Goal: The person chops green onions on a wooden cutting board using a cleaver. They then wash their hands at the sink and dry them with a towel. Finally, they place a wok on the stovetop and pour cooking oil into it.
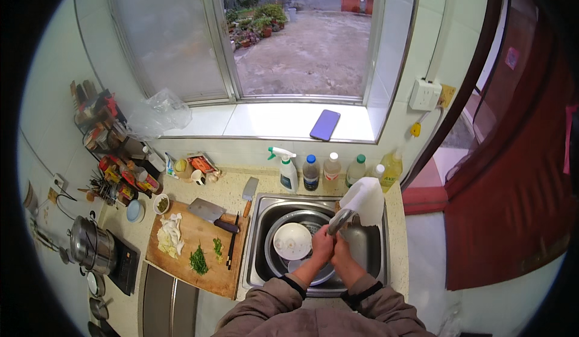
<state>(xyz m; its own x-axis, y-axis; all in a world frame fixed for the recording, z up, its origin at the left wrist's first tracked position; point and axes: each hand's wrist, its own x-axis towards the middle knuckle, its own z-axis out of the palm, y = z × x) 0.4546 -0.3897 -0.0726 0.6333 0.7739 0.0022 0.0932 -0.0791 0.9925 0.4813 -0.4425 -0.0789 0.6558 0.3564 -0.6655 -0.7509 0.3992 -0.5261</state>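
Note:
My left hand (pixel 323 245) and my right hand (pixel 342 252) meet over the stainless steel sink (pixel 368 246), just below the tip of the metal faucet (pixel 341 221). Their fingers overlap, so whether they hold anything is hidden. A white cloth or paper towel (pixel 364 201) hangs behind the faucet. To the left of my hands, a metal basin (pixel 270 235) sits in the sink. Inside it rests a white bowl (pixel 292 241) with bits of residue on it, and part of another dish (pixel 297 265) shows below.
Left of the sink, a wooden cutting board (pixel 192 228) bears a cleaver (pixel 207 210), chopsticks (pixel 233 242), chopped greens (pixel 198 261) and pale sliced vegetables (pixel 169 235). A small knife (pixel 249 192) lies nearby. Behind the sink stand a spray bottle (pixel 288 174) and several bottles (pixel 311 174).

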